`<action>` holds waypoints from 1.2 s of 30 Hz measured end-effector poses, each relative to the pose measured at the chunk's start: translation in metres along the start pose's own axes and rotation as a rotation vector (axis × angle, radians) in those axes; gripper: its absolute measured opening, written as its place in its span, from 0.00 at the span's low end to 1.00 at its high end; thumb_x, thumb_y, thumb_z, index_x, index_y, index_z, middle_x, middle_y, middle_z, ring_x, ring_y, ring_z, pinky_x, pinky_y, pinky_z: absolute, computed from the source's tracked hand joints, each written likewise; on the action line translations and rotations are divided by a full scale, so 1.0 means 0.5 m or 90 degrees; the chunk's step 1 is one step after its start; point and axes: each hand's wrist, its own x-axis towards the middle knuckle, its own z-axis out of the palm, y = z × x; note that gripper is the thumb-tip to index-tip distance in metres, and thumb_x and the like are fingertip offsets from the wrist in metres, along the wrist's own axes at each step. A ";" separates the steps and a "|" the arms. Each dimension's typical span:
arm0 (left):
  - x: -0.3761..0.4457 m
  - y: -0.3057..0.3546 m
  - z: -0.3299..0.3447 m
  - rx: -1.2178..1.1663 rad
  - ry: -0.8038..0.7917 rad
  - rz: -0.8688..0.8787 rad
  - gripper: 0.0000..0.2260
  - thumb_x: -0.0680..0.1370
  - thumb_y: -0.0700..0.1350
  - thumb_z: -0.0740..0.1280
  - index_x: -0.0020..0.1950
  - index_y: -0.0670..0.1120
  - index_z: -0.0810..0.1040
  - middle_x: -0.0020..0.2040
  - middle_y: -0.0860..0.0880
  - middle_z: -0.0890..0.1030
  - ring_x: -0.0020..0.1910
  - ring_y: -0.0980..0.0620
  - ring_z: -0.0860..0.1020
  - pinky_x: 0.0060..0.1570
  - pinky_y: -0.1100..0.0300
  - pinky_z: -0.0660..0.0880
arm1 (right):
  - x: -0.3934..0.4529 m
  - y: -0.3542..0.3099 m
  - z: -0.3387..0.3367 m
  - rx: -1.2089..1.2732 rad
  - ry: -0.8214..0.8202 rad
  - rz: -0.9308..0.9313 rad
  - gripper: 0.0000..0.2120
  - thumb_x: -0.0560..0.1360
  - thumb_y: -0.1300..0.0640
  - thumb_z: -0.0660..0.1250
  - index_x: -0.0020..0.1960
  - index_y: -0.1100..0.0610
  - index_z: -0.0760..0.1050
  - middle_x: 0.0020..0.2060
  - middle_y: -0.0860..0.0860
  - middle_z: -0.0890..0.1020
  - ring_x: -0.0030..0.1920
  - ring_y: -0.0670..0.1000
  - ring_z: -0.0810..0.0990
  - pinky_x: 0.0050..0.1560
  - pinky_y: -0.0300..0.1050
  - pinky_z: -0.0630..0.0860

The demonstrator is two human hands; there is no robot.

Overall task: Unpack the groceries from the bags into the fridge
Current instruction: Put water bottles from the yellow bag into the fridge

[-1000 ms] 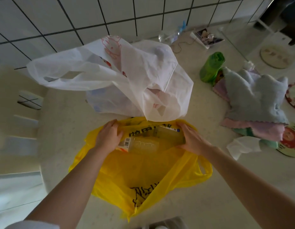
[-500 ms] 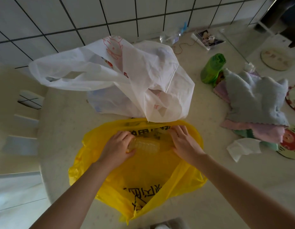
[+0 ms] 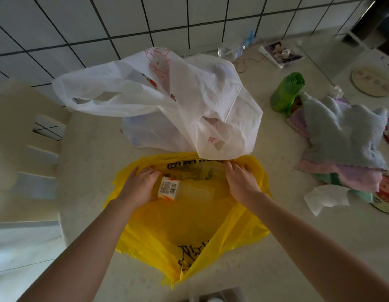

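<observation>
— Looking down through the head camera, what have your hands got?

— My left hand (image 3: 139, 186) is curled around the label end of a clear plastic bottle (image 3: 185, 190), fingers closed on it. The bottle lies nearly flat inside the mouth of the yellow bag (image 3: 189, 227), its barcode label facing up, the clear body pointing toward three o'clock.

— And the other hand?

— My right hand (image 3: 241, 182) sits at the bag's far rim, at about one o'clock from the bottle. The fingertips are pressed together on the yellow plastic there, pinching the rim, apart from the bottle.

— Where does the bag lie?

— On the pale counter (image 3: 298, 247), spread open right below me. At twelve o'clock from it stands a white bag (image 3: 189, 101) with red print, its lower edge overlapping the yellow rim. Out at two o'clock a green roll (image 3: 286, 92) lies beside a heap of folded cloths (image 3: 346, 138), with a crumpled white tissue (image 3: 326, 198) at three o'clock. White tiled wall (image 3: 123, 20) runs behind everything.
</observation>
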 end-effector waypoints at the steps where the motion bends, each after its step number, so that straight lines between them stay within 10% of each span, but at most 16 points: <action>1: -0.005 0.000 0.001 -0.007 0.004 -0.005 0.33 0.65 0.50 0.78 0.67 0.47 0.72 0.68 0.46 0.73 0.74 0.50 0.62 0.74 0.48 0.52 | -0.004 0.005 0.000 0.011 -0.007 -0.002 0.35 0.73 0.66 0.65 0.75 0.56 0.54 0.66 0.55 0.72 0.69 0.57 0.68 0.72 0.57 0.61; 12: -0.100 0.013 -0.017 -0.132 0.144 0.039 0.32 0.56 0.55 0.81 0.59 0.50 0.80 0.55 0.52 0.81 0.65 0.49 0.70 0.65 0.52 0.66 | -0.076 0.059 0.005 0.135 -0.055 -0.002 0.32 0.74 0.64 0.67 0.74 0.52 0.60 0.70 0.51 0.64 0.70 0.56 0.63 0.72 0.51 0.58; 18: -0.130 0.042 -0.071 -0.178 0.155 0.030 0.35 0.57 0.60 0.80 0.61 0.52 0.79 0.58 0.51 0.80 0.64 0.51 0.73 0.71 0.57 0.55 | -0.116 0.071 -0.022 0.253 -0.039 -0.024 0.33 0.70 0.60 0.73 0.72 0.54 0.65 0.69 0.50 0.69 0.69 0.53 0.67 0.70 0.47 0.60; 28: -0.149 0.093 -0.149 -0.322 0.222 0.017 0.29 0.55 0.55 0.83 0.53 0.52 0.79 0.49 0.56 0.79 0.48 0.55 0.77 0.47 0.62 0.74 | -0.155 0.078 -0.020 0.397 -0.079 -0.008 0.34 0.67 0.59 0.77 0.69 0.48 0.68 0.67 0.46 0.70 0.69 0.50 0.66 0.66 0.41 0.61; 36: -0.163 0.086 -0.151 -0.382 0.183 0.025 0.27 0.61 0.54 0.81 0.56 0.55 0.77 0.51 0.55 0.80 0.48 0.54 0.78 0.46 0.60 0.77 | -0.153 -0.005 0.007 0.551 -0.099 -0.050 0.30 0.68 0.65 0.75 0.62 0.46 0.65 0.61 0.48 0.73 0.64 0.49 0.71 0.61 0.42 0.71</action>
